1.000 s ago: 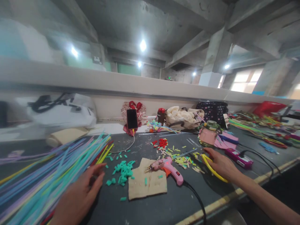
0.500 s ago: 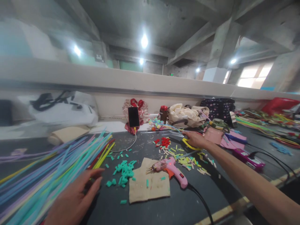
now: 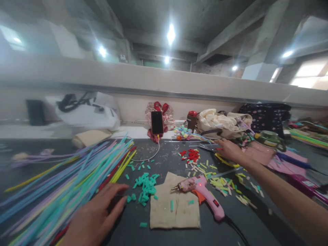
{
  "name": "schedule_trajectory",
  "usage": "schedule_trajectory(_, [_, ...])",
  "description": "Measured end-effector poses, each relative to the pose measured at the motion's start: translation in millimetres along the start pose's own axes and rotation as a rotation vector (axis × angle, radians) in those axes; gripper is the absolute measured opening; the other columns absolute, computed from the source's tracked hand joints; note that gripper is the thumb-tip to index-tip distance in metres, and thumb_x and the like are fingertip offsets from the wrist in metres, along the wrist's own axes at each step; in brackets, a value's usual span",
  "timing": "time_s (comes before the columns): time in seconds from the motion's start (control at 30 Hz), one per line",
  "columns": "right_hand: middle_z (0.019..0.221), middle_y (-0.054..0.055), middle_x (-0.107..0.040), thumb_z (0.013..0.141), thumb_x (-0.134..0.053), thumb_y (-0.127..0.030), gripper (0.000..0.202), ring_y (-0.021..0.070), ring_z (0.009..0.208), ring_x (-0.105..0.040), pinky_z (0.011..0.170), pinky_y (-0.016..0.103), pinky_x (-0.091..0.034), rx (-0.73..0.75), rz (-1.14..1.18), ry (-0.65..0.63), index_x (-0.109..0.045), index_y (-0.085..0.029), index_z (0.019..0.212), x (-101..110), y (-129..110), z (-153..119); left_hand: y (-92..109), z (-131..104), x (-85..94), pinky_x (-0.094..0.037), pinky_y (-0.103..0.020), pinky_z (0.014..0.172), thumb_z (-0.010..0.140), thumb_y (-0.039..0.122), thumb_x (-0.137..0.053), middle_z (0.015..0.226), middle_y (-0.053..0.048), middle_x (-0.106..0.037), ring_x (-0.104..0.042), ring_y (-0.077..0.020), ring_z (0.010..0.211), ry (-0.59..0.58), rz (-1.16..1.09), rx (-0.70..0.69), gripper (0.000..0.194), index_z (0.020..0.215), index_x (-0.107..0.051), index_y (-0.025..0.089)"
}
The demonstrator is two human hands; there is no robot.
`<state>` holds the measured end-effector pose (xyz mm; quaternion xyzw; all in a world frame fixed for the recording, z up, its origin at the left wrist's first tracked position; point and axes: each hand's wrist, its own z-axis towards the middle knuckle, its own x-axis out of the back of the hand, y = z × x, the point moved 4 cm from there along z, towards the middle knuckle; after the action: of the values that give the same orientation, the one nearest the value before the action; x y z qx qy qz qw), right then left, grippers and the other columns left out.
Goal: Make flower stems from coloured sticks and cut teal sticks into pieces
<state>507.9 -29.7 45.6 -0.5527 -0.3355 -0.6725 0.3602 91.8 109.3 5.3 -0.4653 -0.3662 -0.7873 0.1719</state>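
Note:
My left hand (image 3: 98, 215) rests at the right edge of a bundle of coloured pipe cleaners (image 3: 74, 181), thumb and fingers apart, holding nothing. Farther off, my right hand (image 3: 229, 150) reaches over scissors with yellow handles (image 3: 227, 162); its fingertips are near the stems of a small pastel flower bunch (image 3: 183, 133), and whether they grip anything is too small to tell. Between the hands a pink glue gun (image 3: 206, 194) lies on a piece of cardboard (image 3: 174, 218). Green cut pieces (image 3: 146, 188) lie left of it, red ones (image 3: 192, 155) behind it.
A phone (image 3: 157, 123) on a white cable leans against a floral bag at the back. Beside it stand a brown bottle (image 3: 191, 122) and a cream cloth bag (image 3: 217, 123). A green-topped jar (image 3: 268, 140) and a magenta tool (image 3: 307, 188) are at the right.
The view has turned left, so the things on the table appear farther right. My right hand has stayed near the scissors and flower stems. My left hand remains open beside the bundle.

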Motion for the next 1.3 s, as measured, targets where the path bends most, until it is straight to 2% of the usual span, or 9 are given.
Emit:
schedule_trajectory(0.2, [0.089, 0.005, -0.062, 0.074, -0.044, -0.023, 0.028, 0.0177, 0.077, -0.056, 0.067, 0.025, -0.041, 0.419, 0.309, -0.03, -0.058, -0.019, 0.098, 25, -123, -9, 4, 2, -1.1, -0.041, -0.027, 0.078, 0.079, 0.027, -0.034, 0.094, -0.002, -0.062, -0.056, -0.0165, 0.09, -0.033, 0.126, -0.014, 0.024, 0.091, -0.055, 0.023])
schedule_trajectory(0.3, [0.088, 0.005, -0.061, 0.075, -0.041, -0.018, 0.026, 0.0162, 0.078, -0.055, 0.067, 0.024, -0.039, 0.658, 0.237, -0.099, -0.058, -0.018, 0.095, 26, -187, -13, 5, 9, 2.5, -0.04, -0.032, 0.08, 0.079, 0.02, -0.033, 0.097, -0.006, -0.06, -0.054, -0.0195, 0.094, -0.096, 0.242, 0.009, 0.028, 0.095, -0.055, 0.02])
schedule_trajectory(0.47, [0.09, 0.013, -0.057, 0.07, -0.043, -0.008, 0.026, 0.0199, 0.077, -0.055, 0.062, 0.026, -0.039, 0.719, 0.066, -0.136, -0.058, -0.011, 0.092, 0, -248, 2, 2, 22, 5.5, -0.042, -0.033, 0.069, 0.077, 0.016, -0.033, 0.095, -0.009, -0.059, -0.054, -0.0227, 0.091, -0.195, 0.38, 0.055, 0.03, 0.097, -0.055, 0.021])
schedule_trajectory(0.57, [0.091, 0.013, -0.055, 0.067, -0.046, -0.006, 0.029, 0.0198, 0.076, -0.054, 0.058, 0.025, -0.038, 0.761, 0.041, -0.131, -0.057, -0.012, 0.093, -12, -264, 4, -5, 26, 4.6, -0.041, -0.031, 0.071, 0.078, 0.015, -0.033, 0.097, -0.009, -0.058, -0.052, -0.0205, 0.093, -0.151, 0.366, 0.06, 0.03, 0.097, -0.055, 0.021])
schedule_trajectory(0.7, [0.085, 0.008, -0.054, 0.074, -0.039, -0.008, 0.027, 0.0154, 0.07, -0.053, 0.057, 0.023, -0.037, 0.902, 0.074, -0.136, -0.057, -0.017, 0.092, -9, -286, 2, -13, 28, 3.8, -0.038, -0.03, 0.079, 0.078, 0.015, -0.033, 0.095, -0.008, -0.059, -0.051, -0.0186, 0.092, -0.115, 0.274, 0.062, 0.03, 0.096, -0.056, 0.018])
schedule_trajectory(0.83, [0.098, 0.008, -0.051, 0.074, -0.039, -0.004, 0.035, 0.0162, 0.085, -0.05, 0.068, 0.025, -0.038, 1.021, 0.129, -0.105, -0.051, -0.017, 0.105, -6, -320, 12, -15, 30, 3.6, -0.038, -0.03, 0.079, 0.079, 0.015, -0.032, 0.095, -0.008, -0.059, -0.052, -0.019, 0.09, -0.119, 0.258, 0.082, 0.03, 0.096, -0.056, 0.017])
schedule_trajectory(0.97, [0.104, 0.01, -0.049, 0.072, -0.044, -0.005, 0.034, 0.0197, 0.092, -0.046, 0.074, 0.029, -0.038, 1.094, 0.136, -0.111, -0.052, -0.017, 0.103, -14, -343, 11, -15, 30, 0.5, -0.04, -0.031, 0.077, 0.079, 0.017, -0.033, 0.096, -0.009, -0.058, -0.052, -0.02, 0.092, -0.122, 0.313, 0.076, 0.028, 0.097, -0.055, 0.016])
schedule_trajectory(1.17, [0.091, 0.005, -0.054, 0.072, -0.04, -0.004, 0.035, 0.0138, 0.079, -0.052, 0.068, 0.022, -0.039, 1.157, 0.196, -0.205, -0.055, -0.019, 0.1, -2, -313, -11, -11, 28, 1.6, -0.04, -0.032, 0.079, 0.08, 0.015, -0.032, 0.095, -0.008, -0.058, -0.051, -0.0193, 0.094, -0.128, 0.289, 0.046, 0.028, 0.097, -0.055, 0.017])
schedule_trajectory(1.3, [0.09, 0.006, -0.055, 0.073, -0.037, -0.003, 0.036, 0.0145, 0.081, -0.052, 0.07, 0.023, -0.038, 0.85, 0.159, -0.161, -0.055, -0.018, 0.101, 2, -278, 13, -4, 27, 3.6, -0.04, -0.031, 0.081, 0.079, 0.014, -0.033, 0.096, -0.007, -0.058, -0.051, -0.019, 0.094, -0.116, 0.267, 0.047, 0.028, 0.097, -0.055, 0.017])
